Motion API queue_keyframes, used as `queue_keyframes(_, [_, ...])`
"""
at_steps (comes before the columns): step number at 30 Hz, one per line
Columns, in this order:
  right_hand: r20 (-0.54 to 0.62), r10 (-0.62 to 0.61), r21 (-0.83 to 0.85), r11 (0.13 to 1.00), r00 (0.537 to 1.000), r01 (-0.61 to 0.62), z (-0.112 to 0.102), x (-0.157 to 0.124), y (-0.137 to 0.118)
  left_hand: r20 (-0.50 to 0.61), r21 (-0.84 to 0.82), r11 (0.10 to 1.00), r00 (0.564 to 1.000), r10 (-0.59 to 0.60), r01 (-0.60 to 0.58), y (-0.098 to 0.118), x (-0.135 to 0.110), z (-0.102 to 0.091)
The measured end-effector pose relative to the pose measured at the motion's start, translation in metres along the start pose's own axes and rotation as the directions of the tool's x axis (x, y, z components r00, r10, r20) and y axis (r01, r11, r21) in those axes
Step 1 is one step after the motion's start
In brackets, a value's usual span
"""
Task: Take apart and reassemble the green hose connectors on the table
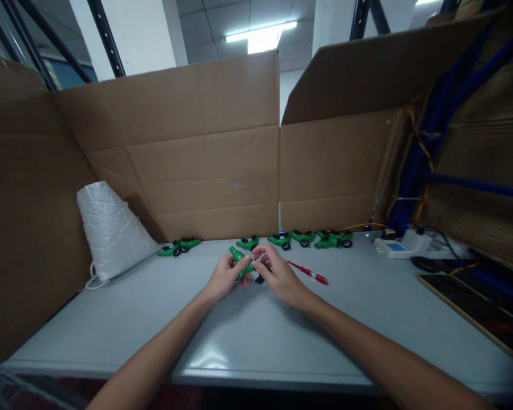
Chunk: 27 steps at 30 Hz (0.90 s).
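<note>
Both my hands meet over the middle of the grey table (256, 336). My left hand (224, 278) is closed around a green plastic toy piece (240, 262) that sticks up and back from its fingers. My right hand (277, 274) pinches at the same piece from the right, fingers curled, with a small black part (259, 279) just below them. A red pen (308, 273) lies on the table right beside my right hand.
Several green toy vehicles with black wheels (180, 246) (331, 239) line the back of the table. A white woven bag (109, 229) leans at back left. Cardboard walls (205, 165) enclose the table. A white power device (399, 246), cables and a dark board (479, 310) sit right.
</note>
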State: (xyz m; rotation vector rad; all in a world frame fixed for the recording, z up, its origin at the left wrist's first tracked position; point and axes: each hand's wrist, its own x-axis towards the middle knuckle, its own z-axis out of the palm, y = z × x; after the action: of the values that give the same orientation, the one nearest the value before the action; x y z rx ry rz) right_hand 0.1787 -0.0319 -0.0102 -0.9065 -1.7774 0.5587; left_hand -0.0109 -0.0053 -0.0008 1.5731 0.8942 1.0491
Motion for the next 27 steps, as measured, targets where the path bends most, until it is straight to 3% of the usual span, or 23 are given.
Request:
queue_keyframes(7, [0.087, 0.057, -0.017, 0.998, 0.995, -0.056, 0.0012, 0.0002, 0.0045, -0.042, -0.035, 0.999, 0.999, 0.009, -0.010, 0.0050, 0.0007, -0.0004])
queue_keyframes(15, [0.070, 0.053, -0.055, 0.997, 0.996, -0.049, -0.0012, 0.0017, -0.0009, -0.045, -0.035, 0.999, 0.999, 0.010, -0.012, 0.0039, -0.0012, 0.0000])
queue_keyframes(20, [0.113, 0.114, -0.064, 0.992, 0.987, -0.107, -0.0055, 0.0044, 0.0013, -0.026, -0.035, 0.999, 0.999, 0.024, -0.025, 0.0023, 0.0010, 0.0002])
queue_keyframes(27, [0.183, 0.100, -0.027, 0.995, 0.978, -0.097, -0.0041, 0.0006, -0.0021, -0.117, -0.021, 0.998, 0.992, 0.053, -0.056, 0.0067, 0.0015, -0.0027])
